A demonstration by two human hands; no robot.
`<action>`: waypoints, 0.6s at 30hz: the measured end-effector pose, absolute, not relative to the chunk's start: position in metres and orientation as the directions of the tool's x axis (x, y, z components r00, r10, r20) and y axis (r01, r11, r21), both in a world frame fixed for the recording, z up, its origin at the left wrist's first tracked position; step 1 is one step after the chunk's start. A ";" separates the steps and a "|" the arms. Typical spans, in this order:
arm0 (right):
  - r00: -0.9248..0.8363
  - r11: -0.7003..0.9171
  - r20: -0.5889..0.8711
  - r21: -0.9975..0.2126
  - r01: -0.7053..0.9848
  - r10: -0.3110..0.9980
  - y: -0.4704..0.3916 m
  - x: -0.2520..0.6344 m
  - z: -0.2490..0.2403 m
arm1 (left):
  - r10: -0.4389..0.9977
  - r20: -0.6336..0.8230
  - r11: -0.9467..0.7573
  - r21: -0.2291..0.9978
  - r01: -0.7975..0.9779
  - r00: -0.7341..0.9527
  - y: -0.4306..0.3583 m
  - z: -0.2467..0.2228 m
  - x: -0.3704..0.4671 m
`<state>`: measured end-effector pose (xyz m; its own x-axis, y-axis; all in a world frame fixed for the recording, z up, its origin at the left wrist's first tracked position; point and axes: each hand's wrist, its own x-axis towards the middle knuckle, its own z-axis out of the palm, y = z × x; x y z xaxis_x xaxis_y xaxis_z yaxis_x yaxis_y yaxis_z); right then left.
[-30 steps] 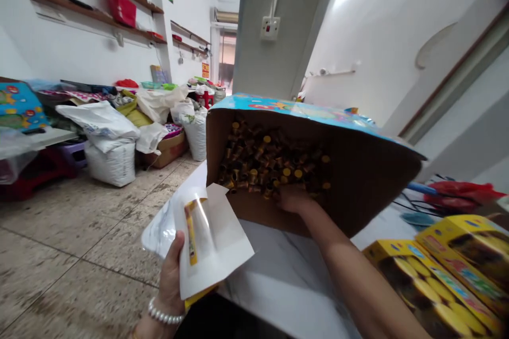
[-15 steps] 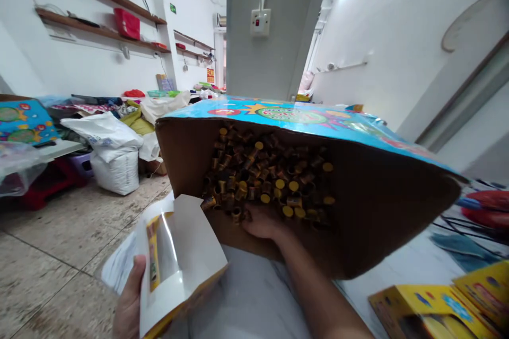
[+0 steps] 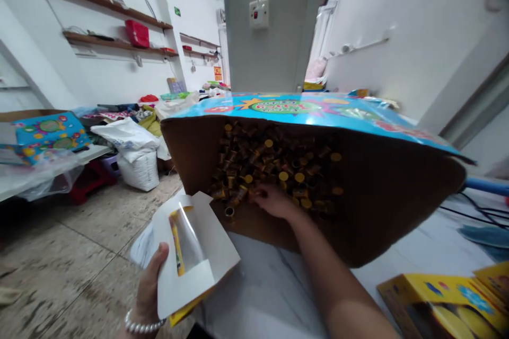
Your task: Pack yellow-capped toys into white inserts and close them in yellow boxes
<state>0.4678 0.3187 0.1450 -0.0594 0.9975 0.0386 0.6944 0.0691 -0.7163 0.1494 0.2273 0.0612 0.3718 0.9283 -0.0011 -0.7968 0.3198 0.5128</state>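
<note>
A large blue printed carton (image 3: 401,190) lies on its side with its brown opening facing me. Inside is a heap of small yellow-and-brown cylinders (image 3: 268,161). My right hand (image 3: 272,200) reaches into the carton at the heap's front edge, fingers bent against the cylinders; whether one is between them is too dark to tell. My left hand (image 3: 151,280) holds a small open box (image 3: 199,254), white inside, with a clear window and yellow outside, thumb on its near flap. The box is tilted in front of the carton's left corner.
Yellow boxes with round windows (image 3: 445,302) lie at the lower right on the marbled table (image 3: 258,286). A white sack (image 3: 139,164) stands on the floor at left, near another blue carton (image 3: 51,132). A grey pillar (image 3: 274,53) rises behind.
My right hand has moved slightly up and deeper into the heap, and a few cylinders at the front have shifted. The view has turned a little left; my left hand still holds the box.
</note>
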 end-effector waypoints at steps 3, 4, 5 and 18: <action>-0.048 0.059 0.038 -0.822 0.566 0.998 0.319 0.467 0.152 | 0.907 0.015 0.357 0.501 -0.788 0.421 0.201 0.064 0.140; -0.051 0.055 0.033 -0.853 0.519 0.998 0.318 0.463 0.155 | 0.908 0.031 0.347 0.504 -0.791 0.418 0.195 0.067 0.139; -0.060 0.053 0.028 -0.878 0.475 0.998 0.315 0.456 0.158 | 0.908 0.040 0.339 0.513 -0.789 0.417 0.189 0.071 0.138; -0.469 0.415 0.195 -0.804 0.425 0.861 0.227 0.339 0.176 | 0.990 0.080 -0.124 0.890 -0.439 -0.118 0.197 0.064 0.107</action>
<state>0.3388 0.2266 0.1758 -0.4695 0.8611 0.1954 0.4255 0.4145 -0.8045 0.1072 0.1968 0.0637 -0.1176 0.9898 0.0804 -0.4393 -0.1244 0.8897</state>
